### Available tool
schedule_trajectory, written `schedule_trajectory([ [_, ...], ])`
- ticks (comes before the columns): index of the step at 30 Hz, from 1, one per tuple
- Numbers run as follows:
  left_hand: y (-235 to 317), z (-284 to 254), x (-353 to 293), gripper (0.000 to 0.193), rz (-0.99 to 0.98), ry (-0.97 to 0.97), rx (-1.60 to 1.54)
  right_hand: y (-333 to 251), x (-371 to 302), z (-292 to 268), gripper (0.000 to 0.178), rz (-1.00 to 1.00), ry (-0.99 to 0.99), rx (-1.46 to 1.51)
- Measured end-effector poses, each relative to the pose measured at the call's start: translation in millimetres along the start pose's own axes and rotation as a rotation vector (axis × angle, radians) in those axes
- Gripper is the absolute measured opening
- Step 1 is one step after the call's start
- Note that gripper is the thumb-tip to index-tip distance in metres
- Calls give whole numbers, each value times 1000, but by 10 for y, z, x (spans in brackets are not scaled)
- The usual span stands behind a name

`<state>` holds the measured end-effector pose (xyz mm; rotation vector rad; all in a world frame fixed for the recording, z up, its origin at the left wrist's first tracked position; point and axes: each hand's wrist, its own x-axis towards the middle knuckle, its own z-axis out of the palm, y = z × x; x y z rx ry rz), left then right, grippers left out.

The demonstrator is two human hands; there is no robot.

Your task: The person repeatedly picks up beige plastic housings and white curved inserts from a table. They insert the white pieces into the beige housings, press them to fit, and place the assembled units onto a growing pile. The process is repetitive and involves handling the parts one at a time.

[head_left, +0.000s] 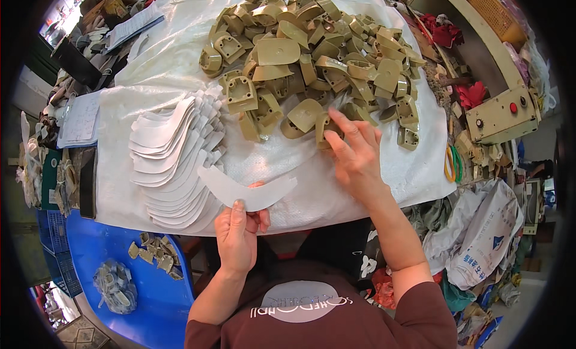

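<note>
Dozens left: I count a long fanned row of white curved liner pieces (171, 163) lying on the left half of the counter (336, 187), overlapping like shingles, none of them paired with anything that I can see.
Blue stool, far left: a few loose olive scraps (153, 253) and a clear bag of small parts (115, 284) sit on the blue plastic surface (120, 241) below the counter edge, well apart from the work.
Left hand: my left hand (239, 232) is closed on one white curved piece (249, 192), thumb on top and fingers under, holding it just over the near counter edge, free of the fan.
Middle: bare white sheeting between the two hands; I see no finished, joined pieces set down anywhere.
Right hand: my right hand (354, 151) is spread, fingers apart, fingertips pressing on one olive moulded heel block (327, 130) at the near edge of the heap; touching it, not gripping it yet.
Heap: a big pile of olive heel blocks (318, 55) covers the far right of the counter, jumbled, some hollow side up.
Progress, my read: very early or mid-batch; one liner is in hand, one block being picked, large stocks of both remain.
Right edge: a beige machine (501, 112) with a red button stands beside the counter, untouched.
</note>
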<state>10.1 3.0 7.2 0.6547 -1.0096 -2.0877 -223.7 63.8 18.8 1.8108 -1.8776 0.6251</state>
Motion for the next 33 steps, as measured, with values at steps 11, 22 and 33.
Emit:
schedule_trajectory([
  [11,-34,3,29,41,31,109,-48,-311,-271,-7,47,14,-57,355],
  [22,-61,-9,-73,35,35,51,-168,-751,-128,-402,53,289,163,1325],
  [33,92,224,-215,44,8,-33,-57,-962,-138,-123,41,39,288,915],
])
